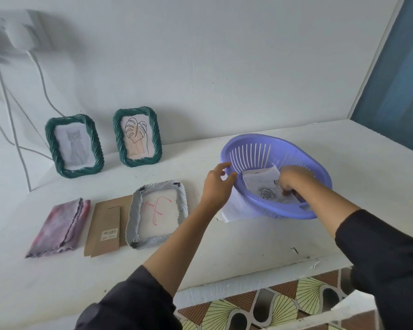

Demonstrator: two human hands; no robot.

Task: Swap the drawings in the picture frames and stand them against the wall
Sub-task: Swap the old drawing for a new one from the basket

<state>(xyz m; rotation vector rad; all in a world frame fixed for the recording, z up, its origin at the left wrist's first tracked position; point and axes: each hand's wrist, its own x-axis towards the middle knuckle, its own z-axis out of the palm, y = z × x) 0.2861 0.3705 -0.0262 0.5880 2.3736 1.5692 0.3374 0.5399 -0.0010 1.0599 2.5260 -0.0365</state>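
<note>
right hand (293,179) reaches into the purple basket (320,177), fingers pinching the rose drawing (267,194). left hand (216,186) curves at its rim, grip unclear. grey frame (132,215) and cloth (60,225) lie alongside.

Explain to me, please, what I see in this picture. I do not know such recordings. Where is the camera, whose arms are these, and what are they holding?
There is no machine here. A person wears a camera on the head, so the single picture looks down at that person's own arms. The left hand is at the rim of a purple basket. The right hand reaches inside, with its fingers on some paper sheets with drawings. The picture does not show whether either hand really grips. On the white table lie a grey frame, a brown card and a pink cloth. Two green frames stand at the wall: the cat frame and the leaf frame.
</note>
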